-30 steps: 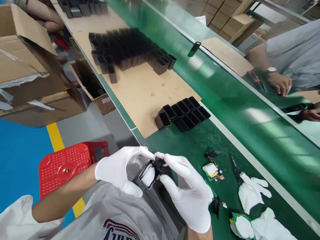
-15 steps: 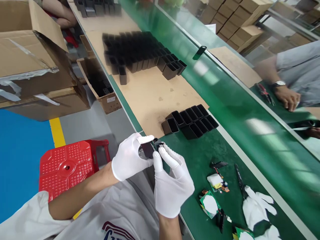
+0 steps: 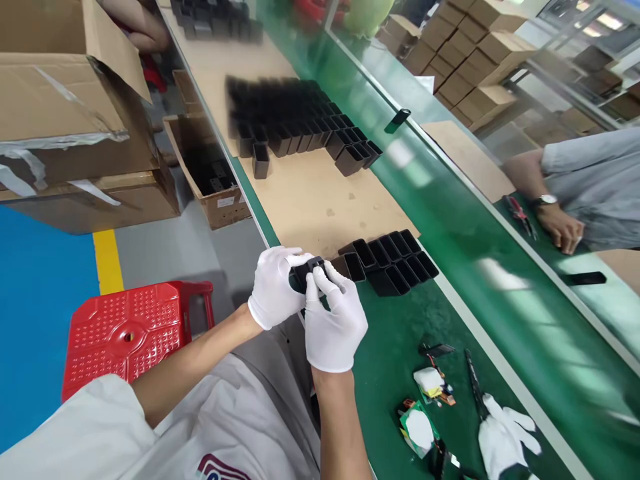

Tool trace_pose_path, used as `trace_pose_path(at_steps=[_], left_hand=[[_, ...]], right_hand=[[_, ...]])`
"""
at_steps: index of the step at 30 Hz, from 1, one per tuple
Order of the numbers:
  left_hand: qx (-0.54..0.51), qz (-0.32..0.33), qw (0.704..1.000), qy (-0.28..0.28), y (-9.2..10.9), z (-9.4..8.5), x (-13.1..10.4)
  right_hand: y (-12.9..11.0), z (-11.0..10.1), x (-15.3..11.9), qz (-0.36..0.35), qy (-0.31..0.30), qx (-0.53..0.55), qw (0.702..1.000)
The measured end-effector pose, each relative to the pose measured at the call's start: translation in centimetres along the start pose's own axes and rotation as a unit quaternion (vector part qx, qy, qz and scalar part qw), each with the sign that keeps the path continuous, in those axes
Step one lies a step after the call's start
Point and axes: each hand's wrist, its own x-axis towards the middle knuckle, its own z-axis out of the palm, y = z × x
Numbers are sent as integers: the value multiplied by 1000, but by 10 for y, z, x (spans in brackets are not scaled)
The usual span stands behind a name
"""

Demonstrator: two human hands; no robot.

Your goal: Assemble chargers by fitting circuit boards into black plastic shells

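Observation:
In white gloves, both my hands are closed on one small black plastic case near the table's front edge. My left hand wraps around the case from the left. The fingertips of my right hand pinch a black end piece at its opening. Fingers hide much of the case, and I cannot tell whether the end piece is fully seated. Just beyond my hands stand rows of open black cases. To the right lie green circuit boards with white pads and wires.
A loose white glove and a black pen-like tool lie at right. Many black cases stand on brown cardboard. A red stool and cartons are at left. Across the green belt rests a co-worker's hand.
Both hands have moved slightly up and away from me with the case. The green board that showed at its opening is now out of sight. The view has shifted a little.

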Motion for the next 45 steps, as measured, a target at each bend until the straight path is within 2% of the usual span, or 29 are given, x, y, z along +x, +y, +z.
trace_pose_path(at_steps=[3,5,9,13,17,21,25,32,36,41,45], left_hand=[[-13,-8,1000,16,0,3,1],[-26,-8,1000,14,2,4,3],[-37,-10,999,-8,2,7,8],[-26,-40,998,-27,0,8,8],[-21,-51,998,-41,2,5,11],[-10,-63,996,-56,4,4,12],[3,-90,994,-67,0,7,5],[-7,-75,994,-77,-9,10,-2],[-1,-78,994,-73,-8,11,-2],[3,-76,995,-60,-5,13,-2],[12,-72,996,-48,-1,11,2]], right_hand=[[8,1,0,-56,-22,-56,997],[11,-2,1,-76,-17,-74,994],[16,0,1,-81,3,-99,992],[19,8,-3,-83,-13,-93,992],[20,2,-2,-85,-7,-92,992],[20,-3,-3,-77,-21,-86,993],[19,3,-11,-56,-45,-72,995],[7,-5,-8,-20,-28,-33,999],[11,-5,-7,-15,-19,-17,1000],[18,2,-8,-20,-40,-26,999],[11,-1,2,-13,-31,-20,999]])
